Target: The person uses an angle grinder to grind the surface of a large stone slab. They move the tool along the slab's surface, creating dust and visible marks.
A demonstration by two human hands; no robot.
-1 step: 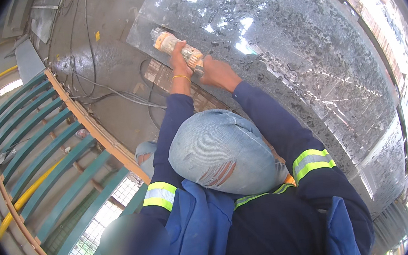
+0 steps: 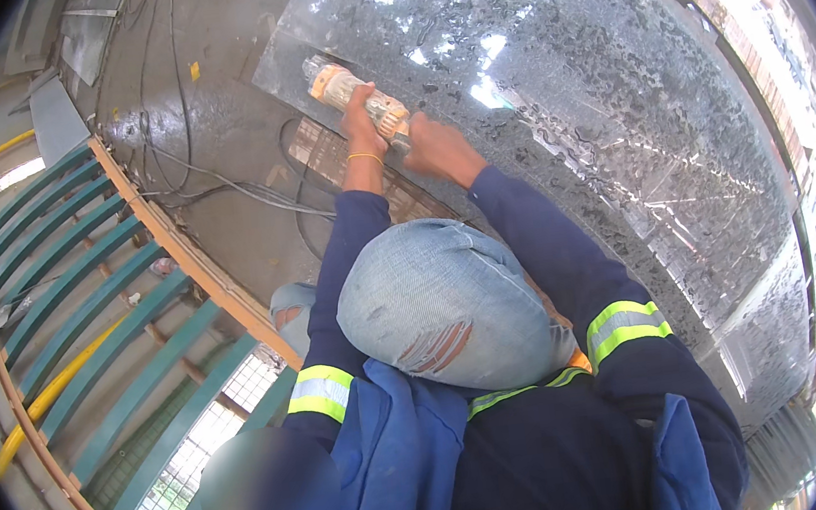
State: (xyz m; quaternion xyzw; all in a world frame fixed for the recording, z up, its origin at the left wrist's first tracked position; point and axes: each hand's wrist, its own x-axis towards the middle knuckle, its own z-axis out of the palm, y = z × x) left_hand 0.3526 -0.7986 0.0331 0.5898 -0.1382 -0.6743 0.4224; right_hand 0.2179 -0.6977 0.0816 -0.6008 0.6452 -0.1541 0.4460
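Note:
Both of my hands are closed around an orange and whitish hand-held power tool (image 2: pixel 338 85); its exact kind is hard to make out. My left hand (image 2: pixel 361 127) wraps the middle of its body, a thin yellow band round the wrist. At the rear end, next to my raised knee, my right hand (image 2: pixel 440 150) grips the tool. Its greyish front end points to the far left, over the near-left edge of a large grey slab or sheet (image 2: pixel 561 187) with a wet, blotchy, shiny surface. Whether the tool touches that surface cannot be made out.
A rack with green slats and an orange-brown frame (image 2: pixel 189 257) stands at my left. Cables (image 2: pixel 181 99) trail over the brownish floor (image 2: pixel 224 54). A brick-like block (image 2: pixel 321 151) lies by the slab's edge. My knee in torn jeans (image 2: pixel 444 301) rises between my arms.
My hands and the tool have shifted very slightly to the right. The grip looks the same.

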